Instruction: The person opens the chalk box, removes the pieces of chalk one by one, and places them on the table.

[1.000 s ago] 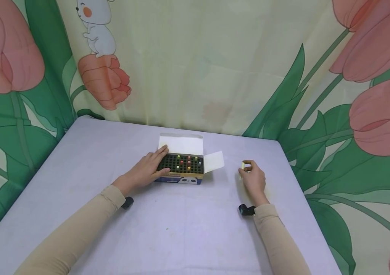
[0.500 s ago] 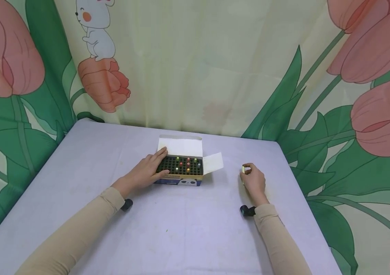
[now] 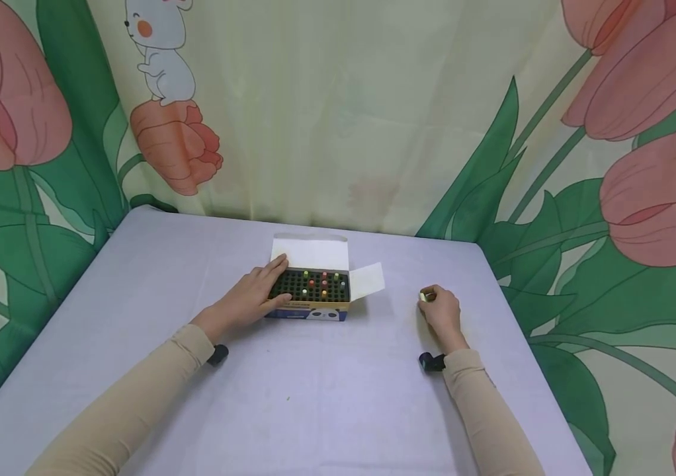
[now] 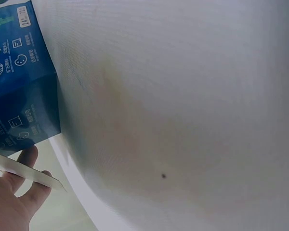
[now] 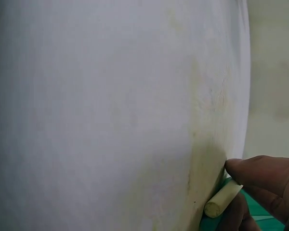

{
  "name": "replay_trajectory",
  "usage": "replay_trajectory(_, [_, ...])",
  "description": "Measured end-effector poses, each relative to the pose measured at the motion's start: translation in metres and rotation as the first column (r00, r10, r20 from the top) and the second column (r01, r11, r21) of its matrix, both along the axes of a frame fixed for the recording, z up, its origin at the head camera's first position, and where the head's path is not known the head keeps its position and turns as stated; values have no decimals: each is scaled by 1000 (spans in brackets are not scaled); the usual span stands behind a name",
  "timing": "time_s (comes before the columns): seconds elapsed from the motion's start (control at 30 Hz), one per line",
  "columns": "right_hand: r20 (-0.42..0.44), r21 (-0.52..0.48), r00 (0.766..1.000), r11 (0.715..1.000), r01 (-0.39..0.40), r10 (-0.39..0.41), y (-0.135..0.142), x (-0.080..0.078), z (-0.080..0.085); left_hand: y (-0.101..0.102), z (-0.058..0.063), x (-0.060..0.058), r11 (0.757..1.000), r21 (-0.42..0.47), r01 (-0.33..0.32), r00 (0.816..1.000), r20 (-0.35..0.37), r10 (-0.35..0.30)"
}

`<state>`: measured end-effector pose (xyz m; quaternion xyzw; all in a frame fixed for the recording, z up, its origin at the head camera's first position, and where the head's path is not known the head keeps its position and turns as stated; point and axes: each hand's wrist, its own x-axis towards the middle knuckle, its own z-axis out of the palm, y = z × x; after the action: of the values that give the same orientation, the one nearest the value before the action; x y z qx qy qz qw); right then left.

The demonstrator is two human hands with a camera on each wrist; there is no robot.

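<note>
My left hand (image 3: 243,297) rests across the left end of an open chalk box (image 3: 296,313), fingers extended toward its back and thumb along the front edge. In the left wrist view, the fingers touch a white flap (image 4: 26,169) beside the blue side of the box. Inside, a dark tray (image 3: 293,283) full of round holes holds several coloured sticks. To the right of the box, my right hand (image 3: 442,312) pinches a pale yellow chalk stick (image 5: 222,199) between thumb and fingers, close to the tabletop. Fingers hide part of that stick.
A white lid (image 3: 309,252) stands raised behind the box, and a side flap (image 3: 368,281) juts out to the right. White cloth covers the table (image 3: 326,410). Directly behind it hangs a printed curtain (image 3: 314,119).
The chalk stick in my right hand has tilted away from upright and shows less, with the hand slightly lower. My left hand keeps its place on the box. The head view has shifted a little.
</note>
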<state>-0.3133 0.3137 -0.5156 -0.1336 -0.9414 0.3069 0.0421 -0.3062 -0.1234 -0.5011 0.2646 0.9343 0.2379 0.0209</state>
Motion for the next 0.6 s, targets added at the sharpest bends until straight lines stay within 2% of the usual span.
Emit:
replay_trajectory(0.33, [28,-4,1000,1000,6,-6,-1,-3,3,-1,4,-1,1000,1,-7,1000,2,7])
replay_trajectory(0.6, [42,-15,999,1000,-15,16,2,0,5,-1,0,-2,1000,0,6,1000,5,-6])
